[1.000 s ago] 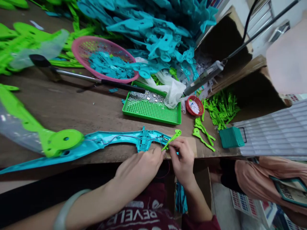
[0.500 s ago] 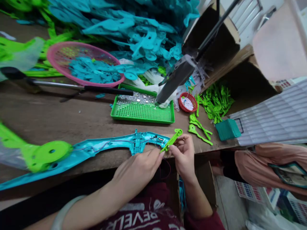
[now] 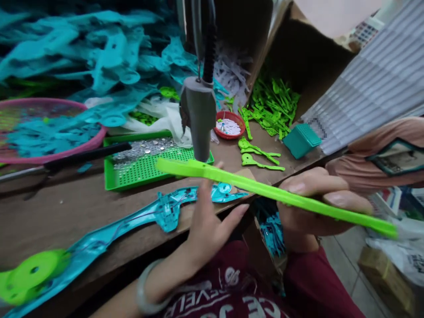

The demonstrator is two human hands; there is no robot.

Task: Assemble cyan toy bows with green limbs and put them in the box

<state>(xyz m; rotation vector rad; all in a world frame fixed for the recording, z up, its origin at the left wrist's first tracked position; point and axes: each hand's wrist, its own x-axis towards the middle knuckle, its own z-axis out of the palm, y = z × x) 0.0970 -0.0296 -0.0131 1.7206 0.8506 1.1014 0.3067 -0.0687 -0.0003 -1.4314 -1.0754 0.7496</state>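
Observation:
My right hand grips a long bright green plastic strip and holds it level above the table's front edge, its far end over the green tray. My left hand is open with fingers spread just under the strip, beside the long teal toy part that lies along the table edge with thin wires in it. A green disc sits on the teal part's left end. A grey tool hangs from a cable just behind the strip.
A pink basket of teal pieces stands at the left, below a big heap of teal parts. A small red bowl, loose green pieces, a teal box and a cardboard box are at the right. Another person's sleeve is at far right.
My right hand let go of the small green piece at the teal part and now holds a long green strip. My left hand opened. The view swung right and the hanging tool came closer.

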